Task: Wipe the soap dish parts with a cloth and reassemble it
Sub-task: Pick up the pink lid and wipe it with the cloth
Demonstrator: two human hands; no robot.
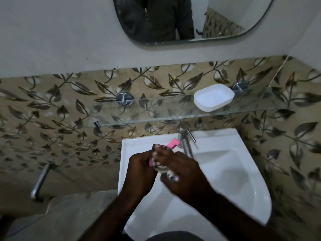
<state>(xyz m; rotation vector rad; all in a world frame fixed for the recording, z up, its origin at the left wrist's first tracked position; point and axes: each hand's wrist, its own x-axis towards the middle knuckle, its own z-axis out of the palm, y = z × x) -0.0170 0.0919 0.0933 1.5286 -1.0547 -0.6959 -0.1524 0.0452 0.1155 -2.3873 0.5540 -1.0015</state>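
Over the white sink my left hand grips a pink soap dish part, whose far end sticks out above my fingers. My right hand presses a crumpled pale patterned cloth against that pink part. Much of the pink part is hidden by both hands and the cloth. The white soap dish tray lies open side up on the glass shelf, apart from my hands.
A chrome tap stands at the back of the sink, just right of the pink part. Metal brackets hold the shelf to the leaf-patterned tiles. A mirror hangs above. A metal pipe juts from the wall at left.
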